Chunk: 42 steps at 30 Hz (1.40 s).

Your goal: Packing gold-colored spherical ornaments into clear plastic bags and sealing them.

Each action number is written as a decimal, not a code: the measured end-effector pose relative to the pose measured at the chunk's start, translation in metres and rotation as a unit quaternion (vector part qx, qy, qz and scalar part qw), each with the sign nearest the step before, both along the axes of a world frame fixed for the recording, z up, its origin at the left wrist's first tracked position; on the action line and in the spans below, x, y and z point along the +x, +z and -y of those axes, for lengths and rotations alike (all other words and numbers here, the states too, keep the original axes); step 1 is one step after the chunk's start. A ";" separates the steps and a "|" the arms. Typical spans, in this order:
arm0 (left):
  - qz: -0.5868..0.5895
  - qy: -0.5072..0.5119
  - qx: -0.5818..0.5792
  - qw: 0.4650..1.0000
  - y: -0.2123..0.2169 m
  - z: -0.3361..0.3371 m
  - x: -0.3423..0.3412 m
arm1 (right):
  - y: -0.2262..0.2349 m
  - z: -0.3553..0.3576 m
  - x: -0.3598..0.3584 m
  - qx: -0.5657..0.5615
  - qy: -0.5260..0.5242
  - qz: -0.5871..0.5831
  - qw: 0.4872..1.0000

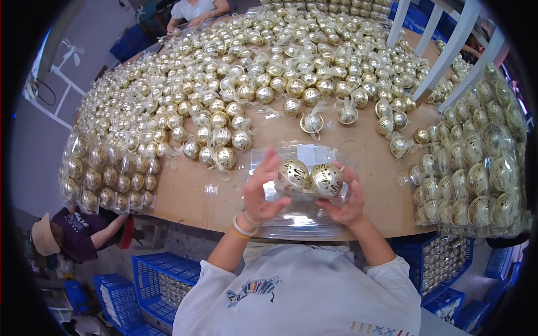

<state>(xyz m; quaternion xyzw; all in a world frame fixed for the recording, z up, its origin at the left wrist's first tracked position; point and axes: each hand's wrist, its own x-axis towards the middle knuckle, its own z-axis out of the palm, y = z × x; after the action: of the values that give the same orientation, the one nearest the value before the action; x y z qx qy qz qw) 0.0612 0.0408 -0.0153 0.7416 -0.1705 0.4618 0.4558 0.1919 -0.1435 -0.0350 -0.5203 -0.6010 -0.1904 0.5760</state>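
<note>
Two gold baubles with dark swirl patterns, a left bauble (293,176) and a right bauble (327,180), sit side by side at the table's near edge, apparently in a clear plastic pack. My right hand (348,199) is curled around the right end, its thumb in front and its fingers along the far side. By the left bauble, my left hand (261,193) has its fingers raised and apart, with the thumb pointing inward. Under the baubles lie clear plastic sheets or trays (302,227), whose layers are hard to tell apart.
Loose ribboned baubles (263,92) cover the far table (185,190). Packed bauble stacks stand at the left (109,176) and right (476,179). White bars (448,53) rise at far right. Blue crates (162,280) stand below. Other people are at far left and across the table.
</note>
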 end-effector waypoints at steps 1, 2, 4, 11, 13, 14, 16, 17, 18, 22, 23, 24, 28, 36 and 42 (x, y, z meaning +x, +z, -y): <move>0.010 -0.015 -0.048 0.999 0.002 0.004 0.004 | 0.004 0.000 0.002 -0.005 0.006 0.010 1.000; 0.020 -0.030 -0.095 0.995 0.003 0.009 0.008 | 0.006 0.001 0.004 -0.006 0.005 0.011 1.000; 0.005 -0.035 -0.097 0.995 -0.002 0.004 0.005 | 0.012 0.003 0.008 -0.023 0.017 -0.009 1.000; 0.032 -0.044 -0.061 0.997 0.020 -0.005 0.012 | 0.073 0.019 0.027 -0.066 0.098 -0.005 0.993; 0.017 -0.056 -0.020 0.998 0.026 -0.014 0.013 | 0.076 0.021 0.027 -0.080 0.114 -0.030 0.990; 0.019 -0.057 -0.021 0.998 0.026 -0.015 0.011 | 0.076 0.021 0.026 -0.081 0.113 -0.029 0.990; 0.001 -0.094 -0.028 0.995 0.024 -0.014 0.008 | 0.070 0.021 0.022 -0.043 0.093 -0.037 0.994; 0.003 -0.096 -0.028 0.995 0.022 -0.013 0.008 | 0.064 0.019 0.019 -0.044 0.091 -0.035 0.994; 0.018 -0.093 -0.035 0.995 0.018 -0.011 0.008 | 0.055 0.017 0.014 -0.005 0.092 -0.064 0.994; 0.039 -0.085 -0.053 0.994 0.015 -0.007 0.009 | 0.045 0.008 0.008 0.076 0.097 -0.112 0.986; 0.039 -0.085 -0.053 0.994 0.016 -0.009 0.010 | 0.048 0.009 0.012 0.076 0.096 -0.112 0.986; 0.052 -0.070 -0.029 0.996 0.018 -0.011 0.010 | 0.056 0.012 0.017 0.020 0.081 -0.049 0.995; 0.034 -0.036 0.001 0.999 0.030 -0.012 0.003 | 0.099 0.021 0.019 -0.089 -0.040 0.146 0.984; -0.028 -0.045 0.069 0.996 0.070 -0.004 0.007 | 0.130 0.018 0.029 -0.250 0.112 -0.038 0.961; -0.259 0.024 0.006 0.966 0.092 0.006 0.009 | 0.139 0.008 0.019 -0.259 0.063 0.040 0.963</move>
<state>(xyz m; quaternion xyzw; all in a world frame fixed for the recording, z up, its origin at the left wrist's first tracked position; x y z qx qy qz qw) 0.0697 0.0348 0.0767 0.8424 -0.0315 0.2635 0.4691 0.2107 -0.1514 0.1038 -0.6047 -0.6838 -0.0124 0.4081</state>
